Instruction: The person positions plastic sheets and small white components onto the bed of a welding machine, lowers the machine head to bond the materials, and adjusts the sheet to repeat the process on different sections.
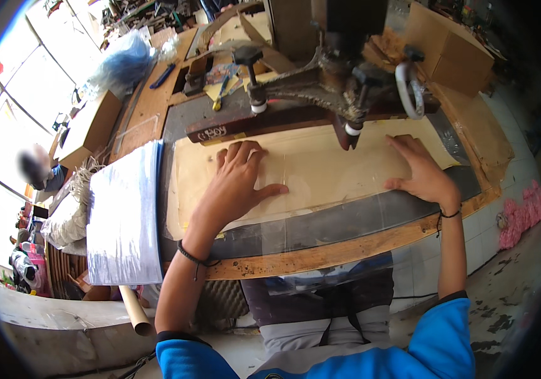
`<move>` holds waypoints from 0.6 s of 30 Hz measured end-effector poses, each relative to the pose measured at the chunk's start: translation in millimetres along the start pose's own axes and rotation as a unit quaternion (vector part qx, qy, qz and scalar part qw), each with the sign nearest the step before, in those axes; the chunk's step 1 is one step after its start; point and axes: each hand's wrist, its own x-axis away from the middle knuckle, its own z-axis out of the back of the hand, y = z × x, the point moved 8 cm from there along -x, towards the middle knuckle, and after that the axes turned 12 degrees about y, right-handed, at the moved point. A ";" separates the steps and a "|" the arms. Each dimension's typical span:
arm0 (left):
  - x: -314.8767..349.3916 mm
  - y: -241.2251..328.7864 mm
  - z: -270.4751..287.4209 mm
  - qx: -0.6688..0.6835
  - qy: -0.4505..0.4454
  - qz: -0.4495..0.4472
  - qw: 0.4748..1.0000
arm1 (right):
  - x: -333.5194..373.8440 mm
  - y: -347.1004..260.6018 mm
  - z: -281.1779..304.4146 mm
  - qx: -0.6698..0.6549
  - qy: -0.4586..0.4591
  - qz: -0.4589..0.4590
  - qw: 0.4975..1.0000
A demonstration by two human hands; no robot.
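A clear plastic sheet (333, 221) lies across a cream-coloured board (321, 164) and hangs over the table's front edge. Its outline is faint. My left hand (239, 177) rests on the board by the sheet's left side, fingers bent and the thumb stretched out to the right. At the sheet's right side my right hand (423, 172) lies with fingers and thumb spread apart. Neither hand grips anything that I can see. Just beyond both hands stands a press head (333, 88) with a dark red bar (251, 123) along the far edge of the board.
A stack of clear plastic sheets (125, 215) lies left of the board. A cardboard box (450, 47) stands at the far right, pink twine (523, 218) on the floor. Bluish plastic film (122, 60) lies at the far left. A person (43, 170) is at the left.
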 end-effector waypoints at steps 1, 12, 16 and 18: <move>-1.8 0.8 -0.5 0.013 -0.015 0.011 1.000 | 1.1 -1.0 0.4 -0.024 -0.027 -0.018 0.999; -3.3 15.9 10.2 0.143 -0.072 0.004 0.987 | 28.4 -15.3 48.8 -0.529 0.047 -0.004 0.847; -15.4 28.1 41.1 0.452 -0.102 0.110 0.879 | 29.5 -25.2 98.9 -0.569 0.174 -0.005 0.804; -31.5 31.8 87.7 0.509 0.044 0.095 0.855 | 20.1 -35.1 127.6 -0.538 0.218 -0.009 0.814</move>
